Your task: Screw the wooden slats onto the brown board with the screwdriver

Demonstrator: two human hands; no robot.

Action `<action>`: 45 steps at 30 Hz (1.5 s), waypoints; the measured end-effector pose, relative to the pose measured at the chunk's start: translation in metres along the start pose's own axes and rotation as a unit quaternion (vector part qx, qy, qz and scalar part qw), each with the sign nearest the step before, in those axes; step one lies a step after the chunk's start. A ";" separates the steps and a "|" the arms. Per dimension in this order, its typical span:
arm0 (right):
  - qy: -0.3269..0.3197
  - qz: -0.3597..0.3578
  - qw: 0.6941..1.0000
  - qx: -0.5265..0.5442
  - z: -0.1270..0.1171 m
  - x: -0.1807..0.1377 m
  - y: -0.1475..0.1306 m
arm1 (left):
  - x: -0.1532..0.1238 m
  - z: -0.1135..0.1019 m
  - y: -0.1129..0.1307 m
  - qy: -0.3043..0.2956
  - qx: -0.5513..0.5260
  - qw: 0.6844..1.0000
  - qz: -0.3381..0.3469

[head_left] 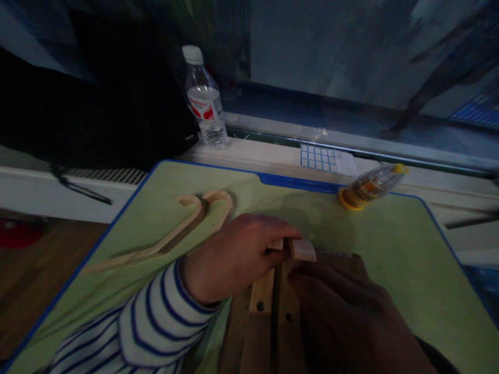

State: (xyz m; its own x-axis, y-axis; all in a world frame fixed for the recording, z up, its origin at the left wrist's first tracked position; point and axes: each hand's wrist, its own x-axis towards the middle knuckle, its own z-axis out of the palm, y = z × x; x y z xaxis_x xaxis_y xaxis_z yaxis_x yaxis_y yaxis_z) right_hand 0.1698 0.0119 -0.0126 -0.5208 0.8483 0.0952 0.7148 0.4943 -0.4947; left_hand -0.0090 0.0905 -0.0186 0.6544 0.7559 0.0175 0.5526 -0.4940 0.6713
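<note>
Two pale wooden strips lie side by side in front of me, the left strip (pixel 260 317) and the right strip (pixel 287 324), each with a dark hole and a curved far end. My left hand (pixel 237 254), in a striped sleeve, is closed with thumb and fingers pinching at the curved end of the left strip. My right hand (pixel 346 311), in deep shadow, has its fingers closed against the right strip just below its curved end. The fingertips of both hands nearly meet there. Brown corrugated cardboard (pixel 341 259) lies under the strips.
Two more hooked wooden strips, one long (pixel 156 246) and one partly covered (pixel 220 205), lie left on the green table (pixel 413 249). A yellow-capped glue bottle (pixel 368 188) stands at its far edge. Behind are a water bottle (pixel 206 104), a label sheet (pixel 318 158) and a black bag (pixel 97 114).
</note>
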 end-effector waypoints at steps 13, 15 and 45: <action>-0.007 0.000 1.000 -0.009 0.002 0.002 -0.001 | 0.000 -0.002 0.002 -0.012 -0.011 1.000 0.000; 0.002 -0.003 1.000 -0.020 0.002 0.001 -0.001 | 0.000 -0.003 0.002 -0.014 -0.016 1.000 -0.004; 0.103 0.046 0.968 -0.226 -0.052 -0.080 -0.006 | -0.046 -0.008 -0.006 0.164 -0.009 0.982 -0.096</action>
State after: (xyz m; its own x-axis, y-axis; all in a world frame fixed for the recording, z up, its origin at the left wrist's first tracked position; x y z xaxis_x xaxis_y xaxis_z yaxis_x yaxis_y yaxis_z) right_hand 0.2312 -0.0487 0.0276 -0.3748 0.8893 0.2621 0.9090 0.4081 -0.0848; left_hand -0.0468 0.0620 -0.0175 0.3348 0.9339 0.1252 0.6387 -0.3226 0.6986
